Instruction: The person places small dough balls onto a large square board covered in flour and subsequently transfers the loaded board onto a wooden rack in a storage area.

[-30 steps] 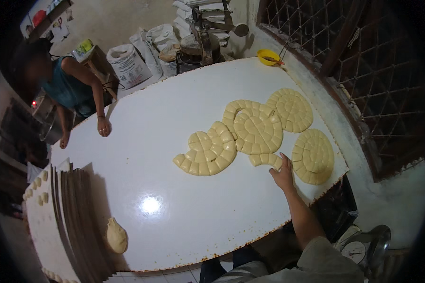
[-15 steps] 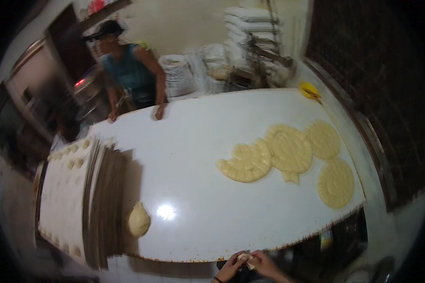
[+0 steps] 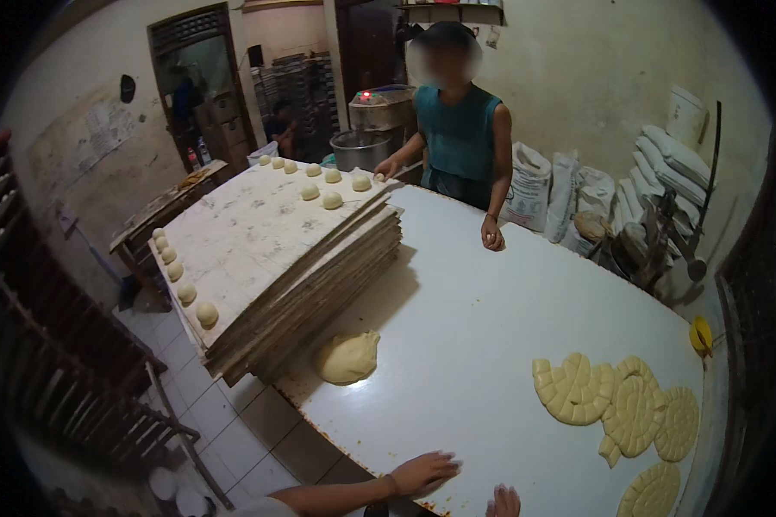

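My left hand (image 3: 425, 474) reaches over the near edge of the white table (image 3: 483, 345), palm down with fingers stretched out. To its right, only part of my right hand (image 3: 503, 502) shows at the lower edge, fingers extended. Any dough beneath either palm is hidden from me. A lump of pale dough (image 3: 347, 358) rests beyond my left hand, beside a stack of boards (image 3: 319, 284). Several flattened dough rounds (image 3: 634, 414), divided into small segments, lie toward the right side of the table.
Dough balls (image 3: 332, 200) sit along the edges of the top board. Across the table stands a co-worker (image 3: 459, 138), one hand at a dough ball, the other on the table edge. A yellow scoop (image 3: 701, 336) is at the far right. White sacks (image 3: 526, 185) line the wall.
My view has turned left. My hands, earlier together around a small piece of dough, are now apart with fingers extended. The co-worker's hand has moved to the board's dough balls.
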Action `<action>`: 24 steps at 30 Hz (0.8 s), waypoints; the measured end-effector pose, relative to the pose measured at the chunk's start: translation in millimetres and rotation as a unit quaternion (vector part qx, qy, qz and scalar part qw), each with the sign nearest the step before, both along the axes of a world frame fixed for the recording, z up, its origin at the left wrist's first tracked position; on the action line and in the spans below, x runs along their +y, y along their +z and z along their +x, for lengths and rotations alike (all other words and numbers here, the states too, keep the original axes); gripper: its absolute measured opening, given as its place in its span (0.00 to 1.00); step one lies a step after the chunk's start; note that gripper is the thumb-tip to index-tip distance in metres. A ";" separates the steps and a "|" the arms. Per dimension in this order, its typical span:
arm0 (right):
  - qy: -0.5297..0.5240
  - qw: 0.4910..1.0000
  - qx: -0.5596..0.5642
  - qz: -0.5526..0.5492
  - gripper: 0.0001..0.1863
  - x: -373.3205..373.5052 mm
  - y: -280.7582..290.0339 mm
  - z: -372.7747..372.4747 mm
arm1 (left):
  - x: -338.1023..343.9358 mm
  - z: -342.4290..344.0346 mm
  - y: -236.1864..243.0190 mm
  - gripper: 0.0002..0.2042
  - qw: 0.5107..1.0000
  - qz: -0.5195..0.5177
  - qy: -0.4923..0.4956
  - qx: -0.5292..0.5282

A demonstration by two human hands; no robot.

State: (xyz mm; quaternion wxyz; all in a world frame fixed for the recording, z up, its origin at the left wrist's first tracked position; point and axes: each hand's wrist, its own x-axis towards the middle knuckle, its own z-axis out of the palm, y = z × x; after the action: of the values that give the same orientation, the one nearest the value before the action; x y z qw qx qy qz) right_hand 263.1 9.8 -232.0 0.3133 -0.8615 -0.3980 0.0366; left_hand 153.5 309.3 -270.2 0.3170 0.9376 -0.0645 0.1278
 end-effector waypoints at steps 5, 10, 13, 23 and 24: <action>-0.089 0.996 0.007 -0.020 0.23 -24.9 29.6 41.5 | 74.9 -11.3 30.6 0.19 0.991 0.083 -0.023 0.098; -0.009 0.999 0.042 -0.012 0.22 32.5 30.4 13.7 | 7.6 11.5 -20.6 0.17 0.997 -0.046 -0.008 -0.064; -0.005 0.997 0.062 -0.043 0.21 -68.3 -15.6 22.1 | 63.1 -41.9 0.6 0.16 0.985 -0.148 -0.049 0.072; -0.031 0.996 0.082 0.014 0.20 -41.4 -6.7 3.6 | 62.3 -48.3 -7.4 0.14 0.994 -0.073 -0.081 -0.015; -0.050 0.992 0.117 -0.019 0.19 -55.1 -0.2 15.3 | 74.3 -62.7 2.4 0.13 0.993 -0.062 -0.100 -0.020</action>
State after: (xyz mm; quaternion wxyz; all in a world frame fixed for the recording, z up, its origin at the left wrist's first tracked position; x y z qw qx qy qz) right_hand 278.4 -45.3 -232.2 0.3425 -0.8761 -0.3142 0.1285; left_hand 90.8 383.6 -267.8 0.3842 0.9022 -0.1565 0.1181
